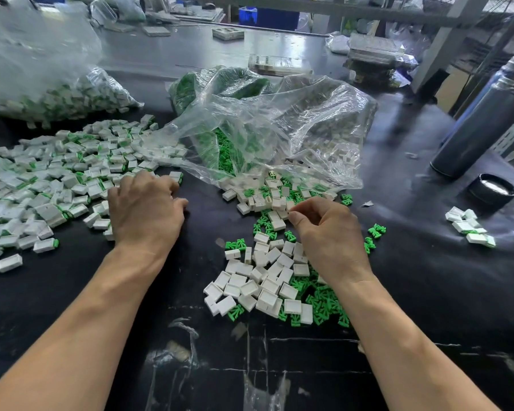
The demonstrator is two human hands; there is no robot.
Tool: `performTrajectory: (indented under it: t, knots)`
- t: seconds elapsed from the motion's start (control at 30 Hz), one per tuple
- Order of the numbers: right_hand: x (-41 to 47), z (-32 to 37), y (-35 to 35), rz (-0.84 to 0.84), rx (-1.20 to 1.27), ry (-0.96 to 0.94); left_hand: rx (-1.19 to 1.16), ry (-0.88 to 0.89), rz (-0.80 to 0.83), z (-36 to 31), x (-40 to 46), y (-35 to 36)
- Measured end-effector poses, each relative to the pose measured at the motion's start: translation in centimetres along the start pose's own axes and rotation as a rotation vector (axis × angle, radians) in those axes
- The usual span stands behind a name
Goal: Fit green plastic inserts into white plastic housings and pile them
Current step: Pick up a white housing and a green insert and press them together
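Observation:
A heap of loose white housings mixed with green inserts lies on the black table in front of me. My right hand hovers over this heap, its thumb and fingers pinching a white housing at the heap's far edge. My left hand rests knuckles up at the right edge of a wide pile of assembled pieces, white housings with green showing. Its fingers are curled down; what they hold is hidden.
A clear plastic bag spilling green inserts and white housings lies behind the hands. Another bag of assembled pieces sits at far left. A dark cylinder, a black lid and a small cluster of parts stand at right.

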State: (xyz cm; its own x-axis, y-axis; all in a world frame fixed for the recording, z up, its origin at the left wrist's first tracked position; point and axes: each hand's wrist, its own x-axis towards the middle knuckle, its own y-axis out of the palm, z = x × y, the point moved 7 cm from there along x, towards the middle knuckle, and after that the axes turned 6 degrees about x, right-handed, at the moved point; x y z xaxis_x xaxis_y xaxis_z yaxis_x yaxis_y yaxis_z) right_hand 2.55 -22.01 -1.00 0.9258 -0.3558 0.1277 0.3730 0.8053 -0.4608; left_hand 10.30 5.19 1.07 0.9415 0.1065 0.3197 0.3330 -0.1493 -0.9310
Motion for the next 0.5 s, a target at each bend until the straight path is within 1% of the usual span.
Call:
performTrajectory:
  t: [0.07,0.13,0.17,0.23,0.33,0.4,0.5]
  knots:
    - [0.0,0.1,0.0,0.020,-0.075,-0.013,-0.153,0.063,0.016,-0.8,-0.3,-0.3]
    - [-0.1,0.1,0.2,0.052,-0.128,-0.011,-0.342,0.100,0.151,-2.0,-0.9,0.2]
    - [-0.1,0.1,0.3,0.068,-0.150,-0.010,-0.397,0.119,0.231,-2.7,-1.4,0.7]
    - [-0.2,0.4,0.5,0.099,-0.175,-0.018,-0.441,0.171,0.346,-3.9,-2.2,1.6]
    - [-0.4,0.8,0.9,0.144,-0.162,-0.043,-0.510,0.250,0.457,-5.3,-3.3,2.1]
    - [-0.6,1.2,1.2,0.174,-0.176,-0.074,-0.534,0.286,0.474,-5.9,-3.5,2.0]
    - [-1.1,1.7,2.2,0.220,-0.284,-0.121,-0.525,0.295,0.460,-5.9,-3.5,2.0]
